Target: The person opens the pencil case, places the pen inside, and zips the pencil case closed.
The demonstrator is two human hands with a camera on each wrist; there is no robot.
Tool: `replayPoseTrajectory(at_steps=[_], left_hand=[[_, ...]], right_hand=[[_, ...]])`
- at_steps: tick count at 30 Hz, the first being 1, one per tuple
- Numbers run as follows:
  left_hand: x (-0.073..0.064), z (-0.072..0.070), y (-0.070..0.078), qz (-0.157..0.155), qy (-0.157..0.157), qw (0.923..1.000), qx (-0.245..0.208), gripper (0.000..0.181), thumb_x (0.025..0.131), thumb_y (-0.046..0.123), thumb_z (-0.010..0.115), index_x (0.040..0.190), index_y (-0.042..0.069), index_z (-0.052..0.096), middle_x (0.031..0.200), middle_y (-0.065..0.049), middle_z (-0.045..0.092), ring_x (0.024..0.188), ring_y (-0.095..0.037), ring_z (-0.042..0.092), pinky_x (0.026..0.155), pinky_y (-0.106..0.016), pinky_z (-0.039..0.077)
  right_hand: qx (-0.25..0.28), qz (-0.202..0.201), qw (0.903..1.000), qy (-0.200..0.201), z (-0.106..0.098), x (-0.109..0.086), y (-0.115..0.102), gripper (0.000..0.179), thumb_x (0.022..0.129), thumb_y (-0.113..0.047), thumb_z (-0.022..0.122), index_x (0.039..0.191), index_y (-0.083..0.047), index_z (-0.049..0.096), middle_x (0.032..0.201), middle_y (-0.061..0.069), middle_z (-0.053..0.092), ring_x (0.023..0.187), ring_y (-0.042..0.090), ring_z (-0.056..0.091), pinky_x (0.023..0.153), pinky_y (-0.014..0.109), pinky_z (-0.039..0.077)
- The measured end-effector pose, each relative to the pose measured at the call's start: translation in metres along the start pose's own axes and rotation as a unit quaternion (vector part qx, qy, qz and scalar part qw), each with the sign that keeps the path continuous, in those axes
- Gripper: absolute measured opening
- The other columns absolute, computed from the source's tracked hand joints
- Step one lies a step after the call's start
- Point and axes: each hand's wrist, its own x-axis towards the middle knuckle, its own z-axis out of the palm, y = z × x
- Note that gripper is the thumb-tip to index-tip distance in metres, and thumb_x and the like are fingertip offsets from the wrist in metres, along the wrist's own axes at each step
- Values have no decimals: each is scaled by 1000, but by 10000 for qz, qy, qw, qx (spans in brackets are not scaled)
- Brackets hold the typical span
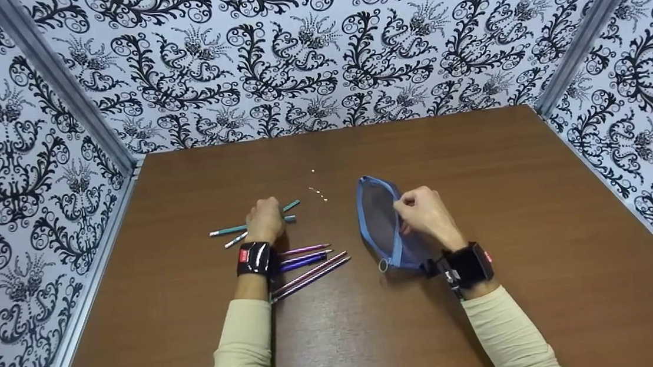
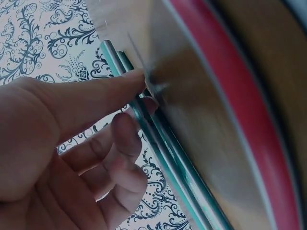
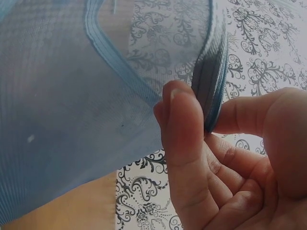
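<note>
Over a small group of teal pencils (image 1: 228,230), my left hand (image 1: 266,219) is low at the tabletop. In the left wrist view its thumb and a fingertip pinch at the green pencils (image 2: 175,160), two lying side by side; whether both are gripped I cannot tell. On the right, a blue mesh zip pencil case (image 1: 377,214) stands with its mouth unzipped. My right hand (image 1: 426,213) pinches the zipper edge (image 3: 209,76) of its opening between thumb and fingers. The zip pull ring (image 1: 383,265) hangs at the near end.
Several pink, purple and blue pencils (image 1: 312,276) lie between the left wrist and the case. Small pale bits (image 1: 319,193) are scattered on the brown table (image 1: 340,336) farther back. Patterned walls (image 1: 315,48) enclose the table's back and sides.
</note>
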Motion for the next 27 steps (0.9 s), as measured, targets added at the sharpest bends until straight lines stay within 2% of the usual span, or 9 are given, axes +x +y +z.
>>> replayPoseTrajectory(at_steps=[5,13,19,27], left_hand=[[0,0,0,77,36,9997,212,11,83,-2,62,88,2,71,106,-23,71,98,-42,68,82,-54,56],[0,2,0,292,208,9987,362,6,79,1,67,77,4,72,95,-20,73,90,-39,69,76,-52,57],[-2,1,-1,593,348,9962,526,5,81,2,67,80,1,72,94,-22,73,89,-40,70,73,-55,57],[-5,-5,4,583,299,9970,409,11,82,12,75,83,2,73,95,-21,73,89,-42,70,73,-54,57]], right_hand=[[-28,27,10000,-2,0,0,0,28,92,-15,56,71,-5,70,56,3,66,46,16,63,45,26,51],[6,24,10000,-29,-1,0,1,27,92,-15,55,76,-1,72,58,4,66,46,16,63,46,27,53],[83,-14,10000,-7,-1,-1,0,28,93,-14,55,76,1,72,56,5,67,44,16,64,46,28,55],[49,5,10000,-8,-2,-2,1,28,93,-15,56,76,0,73,57,5,67,45,16,63,46,28,54]])
